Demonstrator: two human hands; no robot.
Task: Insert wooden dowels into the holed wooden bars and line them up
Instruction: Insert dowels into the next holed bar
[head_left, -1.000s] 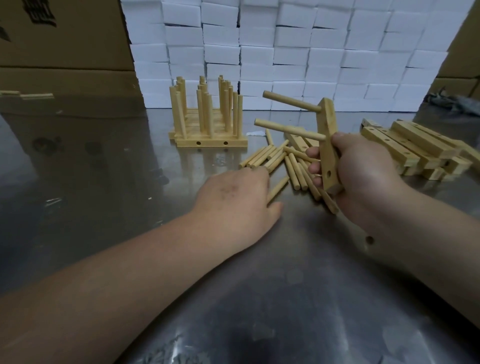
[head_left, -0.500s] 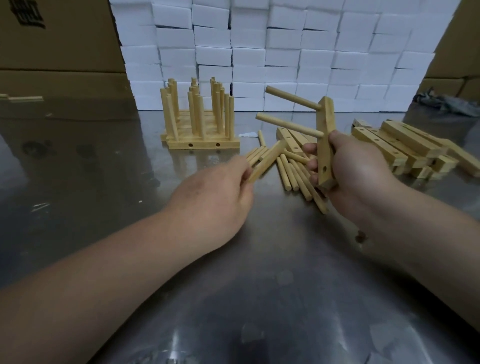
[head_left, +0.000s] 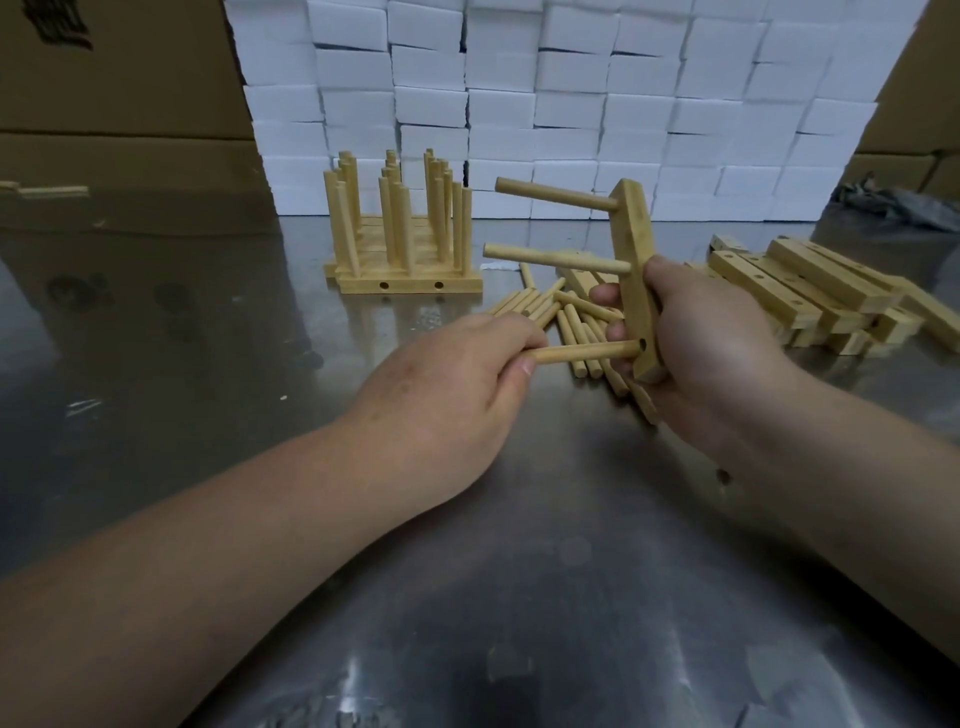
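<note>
3rd dowel at the bar's last hole

One holed bar (head_left: 635, 249) is gripped upright in the right hand (head_left: 711, 353), above the steel table (head_left: 519, 571). Two dowels (head_left: 556, 258) sit in its upper holes, pointing left. The left hand (head_left: 447, 410) pinches a third dowel (head_left: 587, 352), tip at the lowest hole, depth can't tell. Loose dowels (head_left: 571, 322) lie beneath, roughly a dozen. Finished bars (head_left: 405, 283) are lined up behind, and empty bars (head_left: 810, 291) are piled to the right; both counts unclear.

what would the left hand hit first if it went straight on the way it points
The bar in the right hand: the dowel the left hand pinches points its tip at the bar's lowest hole, seemingly touching it.
</note>
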